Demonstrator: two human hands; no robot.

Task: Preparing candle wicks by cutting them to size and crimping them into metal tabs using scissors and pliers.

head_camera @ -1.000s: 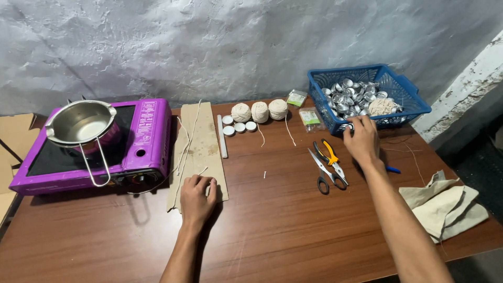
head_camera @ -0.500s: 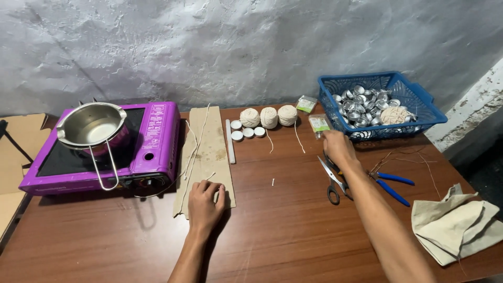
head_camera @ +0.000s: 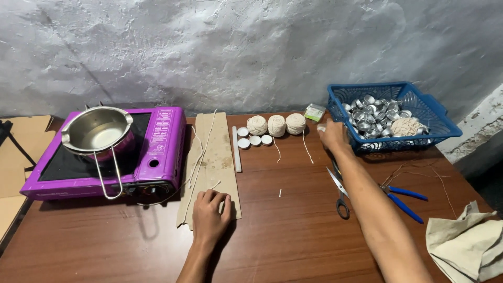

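Note:
My left hand [head_camera: 211,212] lies palm down on the near end of a brown cardboard strip [head_camera: 216,149], fingers slightly apart, beside a short piece of white string. Longer strings trail over the strip. My right hand [head_camera: 332,135] reaches across the wooden table [head_camera: 283,241] and covers a small clear packet [head_camera: 320,127], just left of a blue plastic basket [head_camera: 445,118]. Only the packet's corner shows, and my fingers are hidden. Three balls of white yarn [head_camera: 276,126] sit to the left of that hand.
A purple portable stove [head_camera: 167,139] carries a steel pot [head_camera: 97,130] at the left. Three small white cups [head_camera: 254,140] and a white stick [head_camera: 237,142] lie near the yarn. Scissors [head_camera: 340,195], blue pliers [head_camera: 406,199] and beige cloth [head_camera: 469,246] lie to the right. The basket holds several metal cups.
My right hand left the basket's front and the pliers and moved left onto the clear packet. My left hand stayed on the cardboard. The view shifted slightly.

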